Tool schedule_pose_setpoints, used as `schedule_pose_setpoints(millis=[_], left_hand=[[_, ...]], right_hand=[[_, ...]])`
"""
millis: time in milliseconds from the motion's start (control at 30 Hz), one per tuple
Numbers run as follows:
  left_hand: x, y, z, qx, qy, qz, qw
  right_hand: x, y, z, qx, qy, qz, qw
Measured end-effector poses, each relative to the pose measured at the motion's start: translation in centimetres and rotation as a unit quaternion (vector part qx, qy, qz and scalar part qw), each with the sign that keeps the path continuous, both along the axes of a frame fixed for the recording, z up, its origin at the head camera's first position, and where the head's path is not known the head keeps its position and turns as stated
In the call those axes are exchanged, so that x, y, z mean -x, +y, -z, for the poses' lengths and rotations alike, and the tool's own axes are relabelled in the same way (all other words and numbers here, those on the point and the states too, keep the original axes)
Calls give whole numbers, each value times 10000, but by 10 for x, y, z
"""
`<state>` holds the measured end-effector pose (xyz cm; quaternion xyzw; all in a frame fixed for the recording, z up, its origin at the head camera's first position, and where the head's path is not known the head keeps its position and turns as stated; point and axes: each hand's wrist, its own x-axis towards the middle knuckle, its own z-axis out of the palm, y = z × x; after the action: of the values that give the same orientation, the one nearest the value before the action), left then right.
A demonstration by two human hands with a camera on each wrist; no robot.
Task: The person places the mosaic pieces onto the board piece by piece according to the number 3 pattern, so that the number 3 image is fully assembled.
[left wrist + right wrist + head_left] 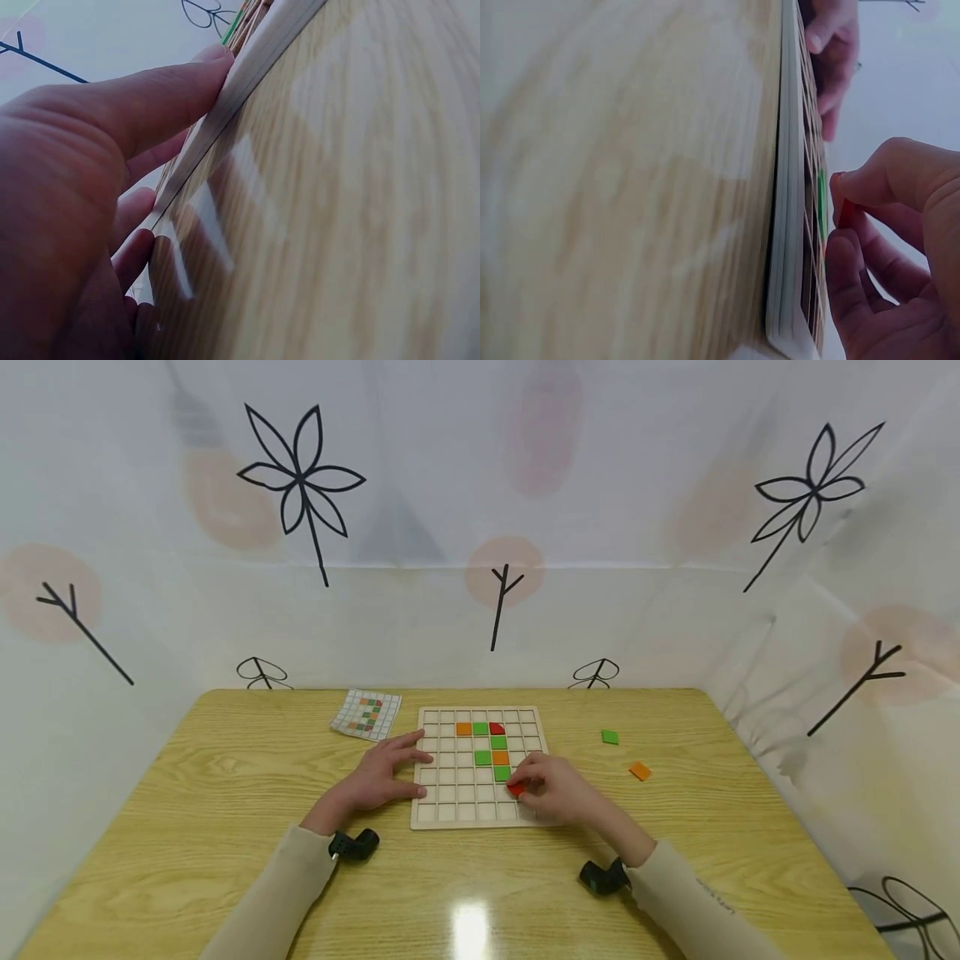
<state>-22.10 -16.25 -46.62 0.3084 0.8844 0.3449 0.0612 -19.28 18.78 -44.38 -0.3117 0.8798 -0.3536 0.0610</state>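
A wooden grid board point(445, 812) lies on the table, with green, orange and red tiles in some of its cells. My right hand point(553, 787) pinches a red tile point(516, 788) between thumb and fingers, over the lower right part of the board, just below a green tile point(502, 773). In the right wrist view the red tile point(846, 214) shows between the fingertips, close to the board's surface. My left hand point(380, 774) rests at the board's left edge with fingers spread, and its thumb touches the rim in the left wrist view.
A paper card point(367, 714) printed with a coloured grid pattern lies beyond the left hand. To the right of the board are a loose green tile point(610, 737) and a loose orange tile point(640, 771). A patterned white curtain point(420, 627) hangs behind the table point(247, 793).
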Motion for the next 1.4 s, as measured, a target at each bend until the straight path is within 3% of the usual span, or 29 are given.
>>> schedule_pose_setpoints(millis=[333,867,1400], left_hand=[[0,1,-1,-95,17,32,9999],[0,1,-1,-31,24,16,10000],[2,-1,1,-42,32,55,10000]], right_hand=[[-3,-8,2,127,-33,-489,9987],[4,-5,8,247,-359,-429,9981],[7,-7,6,294,-278,-420,9983]])
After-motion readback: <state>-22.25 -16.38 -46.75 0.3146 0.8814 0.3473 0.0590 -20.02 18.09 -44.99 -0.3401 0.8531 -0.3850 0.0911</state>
